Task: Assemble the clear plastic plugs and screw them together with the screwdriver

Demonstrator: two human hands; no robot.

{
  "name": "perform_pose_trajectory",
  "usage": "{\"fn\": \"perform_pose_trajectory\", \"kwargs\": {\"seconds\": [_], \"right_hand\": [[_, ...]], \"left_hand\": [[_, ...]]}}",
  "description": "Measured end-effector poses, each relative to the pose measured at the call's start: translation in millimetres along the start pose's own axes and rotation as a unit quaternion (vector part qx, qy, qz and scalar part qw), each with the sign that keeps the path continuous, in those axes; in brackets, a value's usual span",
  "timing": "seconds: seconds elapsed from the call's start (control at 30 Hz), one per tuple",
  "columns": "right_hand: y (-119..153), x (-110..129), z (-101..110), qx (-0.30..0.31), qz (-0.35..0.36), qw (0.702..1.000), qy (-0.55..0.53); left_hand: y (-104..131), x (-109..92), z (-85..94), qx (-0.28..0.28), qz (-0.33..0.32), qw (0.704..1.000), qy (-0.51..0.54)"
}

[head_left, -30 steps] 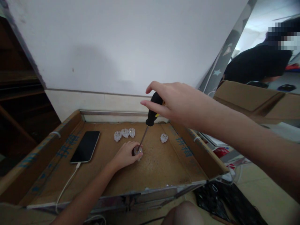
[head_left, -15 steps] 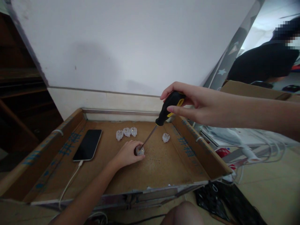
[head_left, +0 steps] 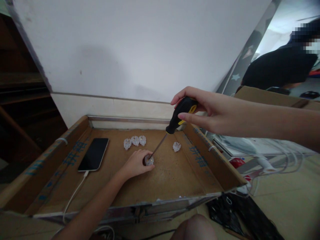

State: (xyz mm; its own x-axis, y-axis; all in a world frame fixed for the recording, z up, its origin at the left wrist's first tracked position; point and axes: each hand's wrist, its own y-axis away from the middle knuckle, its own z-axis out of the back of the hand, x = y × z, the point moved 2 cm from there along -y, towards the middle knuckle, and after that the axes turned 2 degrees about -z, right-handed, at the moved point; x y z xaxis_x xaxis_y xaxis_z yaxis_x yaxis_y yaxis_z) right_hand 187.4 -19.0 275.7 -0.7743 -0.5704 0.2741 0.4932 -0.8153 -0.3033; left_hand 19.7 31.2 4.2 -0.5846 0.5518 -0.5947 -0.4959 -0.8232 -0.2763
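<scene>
Screwdriver [head_left: 177, 117] and clear piece [head_left: 150, 161] meet on the cardboard tray [head_left: 180, 181], to the right of the phone [head_left: 93, 155]. Fingers and thumb of the left hand [head_left: 136, 163] are clamped around that piece. The tool's tip is at the piece's top, its shaft slanting up and away from the phone to a handle gripped by the right hand's [head_left: 200, 108] fingers. Three similar pieces [head_left: 135, 140] stand right of the phone's far end; another piece [head_left: 176, 146] is farther right of the phone.
</scene>
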Motion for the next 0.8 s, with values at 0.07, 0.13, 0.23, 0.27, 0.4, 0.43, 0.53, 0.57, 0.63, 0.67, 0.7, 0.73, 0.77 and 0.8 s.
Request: {"fn": "perform_pose_trajectory", "kwargs": {"seconds": [0.07, 0.13, 0.23, 0.27, 0.4, 0.43, 0.53, 0.57, 0.63, 0.67, 0.7, 0.73, 0.77, 0.8], "right_hand": [[0.2, -0.5, -2.3, 0.027, -0.005, 1.0, 0.0], [0.0, -1.2, -2.6, 0.034, -0.005, 0.999, 0.003], [-0.1, -1.9, -2.2, 0.029, -0.002, 1.0, 0.003], [-0.1, -1.7, -2.2, 0.027, 0.001, 1.0, 0.0], [0.7, 0.2, -2.3, 0.034, -0.001, 0.999, -0.007], [1.1, 0.8, -2.2, 0.04, -0.005, 0.999, -0.006], [3.0, 2.8, -1.6, 0.051, 0.0, 0.999, -0.003], [3.9, 3.6, -1.5, 0.051, 0.009, 0.999, -0.006], [5.9, 5.3, -1.6, 0.052, 0.027, 0.998, -0.019], [7.0, 6.1, -1.8, 0.052, 0.033, 0.998, -0.03], [7.9, 6.8, -2.1, 0.052, 0.037, 0.997, -0.04], [8.6, 7.4, -2.1, 0.048, 0.039, 0.997, -0.049], [9.1, 7.8, -2.3, 0.044, 0.037, 0.997, -0.053], [9.2, 7.9, -2.5, 0.04, 0.037, 0.997, -0.055]], "left_hand": [[0.1, -1.3, 0.9, 0.002, 0.0, 1.0, 0.001], [0.3, -2.0, 1.4, 0.002, 0.001, 1.0, 0.004], [0.5, -1.9, 1.5, -0.001, -0.002, 1.0, 0.004], [0.5, -1.7, 1.4, -0.002, -0.002, 1.0, 0.003], [0.5, -1.1, 0.9, -0.004, -0.004, 1.0, 0.001], [0.5, -1.1, 0.9, -0.004, -0.006, 1.0, 0.002], [0.8, -0.9, 0.6, -0.003, -0.006, 1.0, 0.004], [0.8, -0.5, 0.4, -0.003, -0.004, 1.0, 0.005], [0.7, 0.3, -0.1, -0.004, -0.001, 1.0, 0.004], [0.7, 0.7, -0.3, -0.004, -0.001, 1.0, 0.004], [0.7, 1.0, -0.5, -0.004, -0.001, 1.0, 0.004], [0.7, 1.0, -0.7, -0.003, -0.003, 1.0, 0.004], [0.8, 0.9, -0.8, -0.003, -0.003, 1.0, 0.004], [0.9, 0.7, -0.8, -0.003, -0.003, 1.0, 0.003]]}}
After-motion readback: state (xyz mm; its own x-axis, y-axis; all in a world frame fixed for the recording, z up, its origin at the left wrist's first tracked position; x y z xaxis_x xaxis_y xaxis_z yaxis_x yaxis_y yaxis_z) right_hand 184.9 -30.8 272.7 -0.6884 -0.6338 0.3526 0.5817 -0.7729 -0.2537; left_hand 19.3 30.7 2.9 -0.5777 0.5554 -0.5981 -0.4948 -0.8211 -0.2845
